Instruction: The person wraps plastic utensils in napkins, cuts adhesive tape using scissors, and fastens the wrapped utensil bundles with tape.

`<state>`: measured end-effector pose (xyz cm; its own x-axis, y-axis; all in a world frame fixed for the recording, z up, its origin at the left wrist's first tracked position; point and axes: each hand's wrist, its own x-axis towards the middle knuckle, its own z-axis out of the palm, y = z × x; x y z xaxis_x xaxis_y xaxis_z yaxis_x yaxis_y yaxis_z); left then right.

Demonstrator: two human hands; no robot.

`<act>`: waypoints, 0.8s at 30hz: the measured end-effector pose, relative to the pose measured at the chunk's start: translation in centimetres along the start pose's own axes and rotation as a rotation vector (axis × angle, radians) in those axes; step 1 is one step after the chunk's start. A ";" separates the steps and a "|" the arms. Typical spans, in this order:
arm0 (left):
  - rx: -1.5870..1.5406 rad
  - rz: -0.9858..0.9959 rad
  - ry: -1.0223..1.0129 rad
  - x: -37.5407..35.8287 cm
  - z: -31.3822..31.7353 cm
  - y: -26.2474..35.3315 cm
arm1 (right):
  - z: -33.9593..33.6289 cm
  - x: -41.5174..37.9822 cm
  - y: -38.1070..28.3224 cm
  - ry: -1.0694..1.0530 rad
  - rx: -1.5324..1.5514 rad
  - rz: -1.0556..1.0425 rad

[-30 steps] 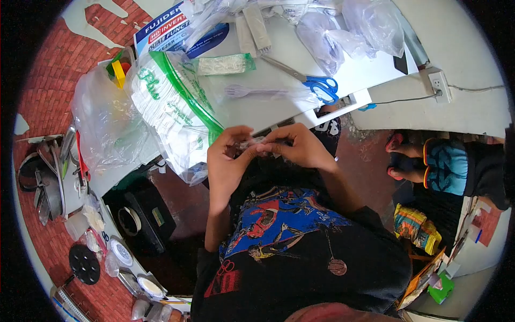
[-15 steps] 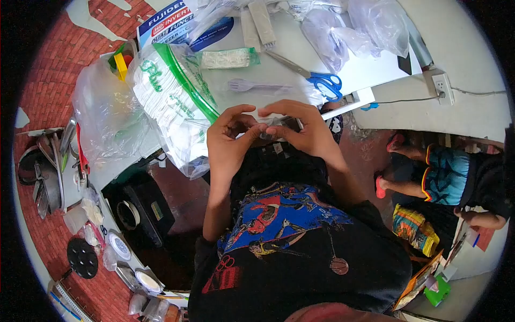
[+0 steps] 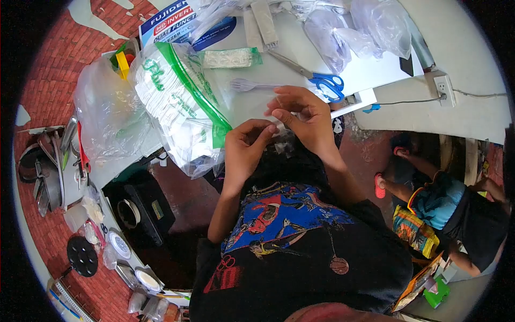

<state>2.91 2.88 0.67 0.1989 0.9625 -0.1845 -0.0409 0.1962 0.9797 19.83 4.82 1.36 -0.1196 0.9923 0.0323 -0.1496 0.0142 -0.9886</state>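
Beside the near edge of the table (image 3: 370, 74), clear plastic (image 3: 284, 144) hangs pinched in my left hand (image 3: 245, 151), though I cannot tell whether my right hand (image 3: 310, 119) grips it; uneven tension could tear it.

"Plus" on bag (image 3: 185, 110); "FUJIDEN" on label (image 3: 167, 24)

Two hands (image 3: 249, 150) (image 3: 311, 121), one blue-handled scissors (image 3: 309, 74)
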 end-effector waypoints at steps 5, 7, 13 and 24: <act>0.044 -0.008 0.012 0.0 -0.1 0.7 | -1.4 0.8 -1.1 -0.044 -0.416 -0.399; 0.065 0.000 0.006 0.0 -0.1 0.9 | -1.7 1.1 -1.8 -0.075 -0.458 -0.443; 0.099 0.011 0.025 0.0 -0.1 1.0 | -2.0 1.5 -3.5 -0.199 -0.591 -0.464; 0.270 0.096 0.046 0.1 -0.2 0.5 | -2.1 1.8 -4.1 -0.256 -0.826 -0.614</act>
<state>2.66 3.07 1.10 0.1618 0.9830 -0.0868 0.2054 0.0524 0.9773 22.26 6.84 5.17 -0.4679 0.7324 0.4947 0.4474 0.6790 -0.5821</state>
